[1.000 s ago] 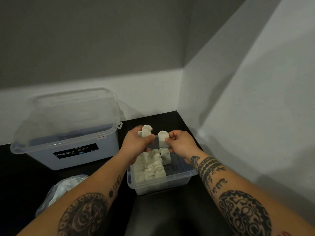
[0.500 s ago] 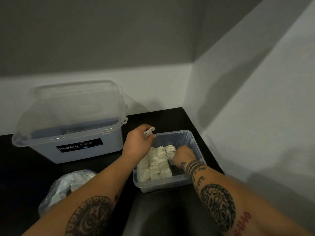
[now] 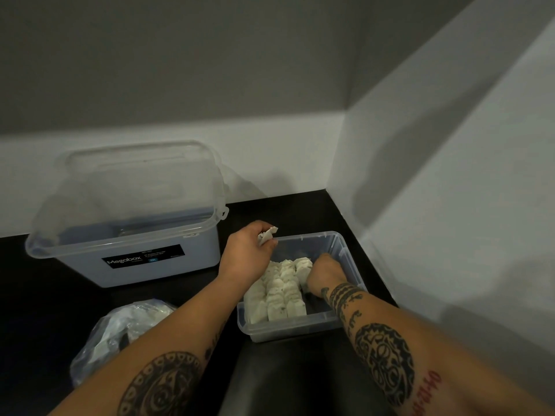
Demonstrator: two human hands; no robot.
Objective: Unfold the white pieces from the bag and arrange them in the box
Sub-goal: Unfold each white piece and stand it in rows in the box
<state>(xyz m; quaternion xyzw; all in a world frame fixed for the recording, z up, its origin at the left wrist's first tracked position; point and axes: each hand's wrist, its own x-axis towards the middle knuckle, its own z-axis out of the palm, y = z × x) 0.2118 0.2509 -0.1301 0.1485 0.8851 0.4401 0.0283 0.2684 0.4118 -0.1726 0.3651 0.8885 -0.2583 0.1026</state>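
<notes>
A black desk (image 3: 45, 295) fills a corner where two pale walls meet, its surface dark and faintly glossy. Three things lie directly on it. At the back left sits a large grey-blue storage tub (image 3: 156, 259) with a black label on its front and a clear lid resting loosely over its top. Near the front left lies a crumpled clear plastic bag (image 3: 120, 331) with white contents showing through. To the right, close to the side wall, sits a small clear plastic box (image 3: 345, 253), open at the top, with rows of white pieces (image 3: 276, 295) packed into its left part. The tub and the small box stand apart, with bare desk between them.
</notes>
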